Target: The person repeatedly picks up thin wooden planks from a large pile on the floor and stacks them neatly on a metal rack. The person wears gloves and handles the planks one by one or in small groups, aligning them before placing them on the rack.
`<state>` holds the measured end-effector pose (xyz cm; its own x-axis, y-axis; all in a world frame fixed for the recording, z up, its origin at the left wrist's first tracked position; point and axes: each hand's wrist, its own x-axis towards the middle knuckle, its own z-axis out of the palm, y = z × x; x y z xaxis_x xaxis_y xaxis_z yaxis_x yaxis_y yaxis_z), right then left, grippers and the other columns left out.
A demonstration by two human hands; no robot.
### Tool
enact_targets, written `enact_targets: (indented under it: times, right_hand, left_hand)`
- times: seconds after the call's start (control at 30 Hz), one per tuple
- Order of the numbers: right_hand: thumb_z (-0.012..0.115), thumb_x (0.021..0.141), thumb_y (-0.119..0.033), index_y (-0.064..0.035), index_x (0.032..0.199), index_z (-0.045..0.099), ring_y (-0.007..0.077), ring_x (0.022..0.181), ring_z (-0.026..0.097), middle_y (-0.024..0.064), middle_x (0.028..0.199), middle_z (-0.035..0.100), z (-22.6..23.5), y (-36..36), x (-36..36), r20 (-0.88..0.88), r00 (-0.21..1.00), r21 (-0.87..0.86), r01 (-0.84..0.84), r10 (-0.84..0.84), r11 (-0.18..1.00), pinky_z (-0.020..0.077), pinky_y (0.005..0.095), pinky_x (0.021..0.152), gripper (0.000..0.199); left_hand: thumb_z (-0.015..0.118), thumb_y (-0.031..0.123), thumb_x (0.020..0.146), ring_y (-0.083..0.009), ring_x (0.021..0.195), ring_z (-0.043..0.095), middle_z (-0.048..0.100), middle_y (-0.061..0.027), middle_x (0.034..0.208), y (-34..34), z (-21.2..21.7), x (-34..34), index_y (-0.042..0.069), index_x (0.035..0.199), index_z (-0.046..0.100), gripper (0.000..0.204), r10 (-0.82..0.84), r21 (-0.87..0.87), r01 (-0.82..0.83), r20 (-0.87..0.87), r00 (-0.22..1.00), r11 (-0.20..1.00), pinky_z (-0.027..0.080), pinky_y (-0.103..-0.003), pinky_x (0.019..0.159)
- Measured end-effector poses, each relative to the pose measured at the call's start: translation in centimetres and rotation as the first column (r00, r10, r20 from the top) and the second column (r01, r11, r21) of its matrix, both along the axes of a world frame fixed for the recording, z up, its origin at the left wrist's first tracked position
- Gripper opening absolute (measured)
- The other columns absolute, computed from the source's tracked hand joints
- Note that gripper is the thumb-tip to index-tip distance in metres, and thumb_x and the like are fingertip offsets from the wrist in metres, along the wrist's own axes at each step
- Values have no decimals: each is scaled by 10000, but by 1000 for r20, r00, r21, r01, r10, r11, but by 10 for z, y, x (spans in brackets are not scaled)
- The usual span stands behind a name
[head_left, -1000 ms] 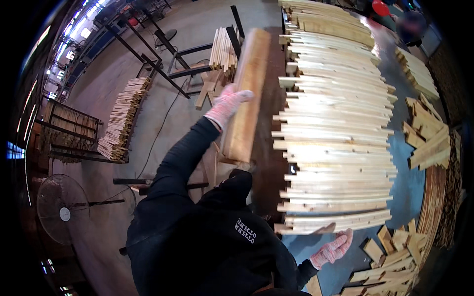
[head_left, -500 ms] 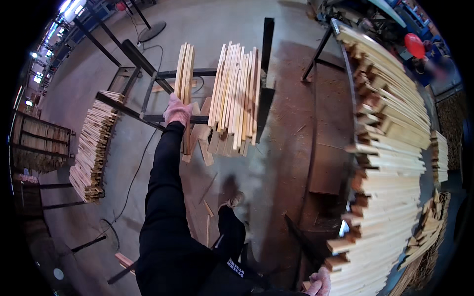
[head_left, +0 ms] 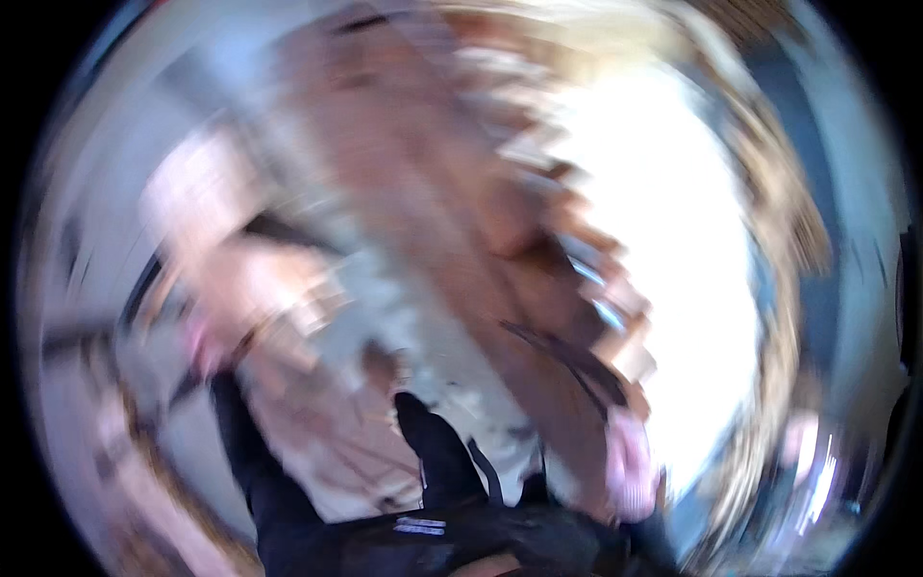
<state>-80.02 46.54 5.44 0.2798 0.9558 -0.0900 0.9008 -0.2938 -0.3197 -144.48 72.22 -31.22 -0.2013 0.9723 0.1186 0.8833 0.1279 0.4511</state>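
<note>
The right hand (head_left: 631, 466) sits low, close to the body; ahead of it stretches a row of boards (head_left: 673, 240). The left arm reaches forward and outward, its left hand (head_left: 204, 348) beside pale wood (head_left: 264, 284). Through the blur, I cannot tell either grip.

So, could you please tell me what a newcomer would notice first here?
The bright, blurred row of wooden pieces at right would probably catch the eye first. The gloved right hand shows by its lower left edge, the left hand beside pale wood at left.
</note>
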Motion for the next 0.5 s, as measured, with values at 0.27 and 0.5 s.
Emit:
enact_targets:
  times: [0.27,0.5]
  right_hand:
    - [641,954,-240,-13,1266,630,382,1121,644,220,1220,664,-14,-241,303,-17,540,410,771,-841,487,514,427,964,387]
    - [480,990,-551,1,1382,544,381,1378,442,233,1416,541,-132,-323,479,-299,669,60,724,-680,687,321,427,1167,680]
  left_hand:
    - [485,503,1003,-292,1146,502,522,-145,1257,-171,190,462,64,1440,395,626,41,124,548,960,-278,827,448,-498,958]
    - [509,529,997,-302,1289,505,480,-129,1462,-277,269,724,46,1481,405,692,315,-325,72,942,115,943,435,-462,1085]
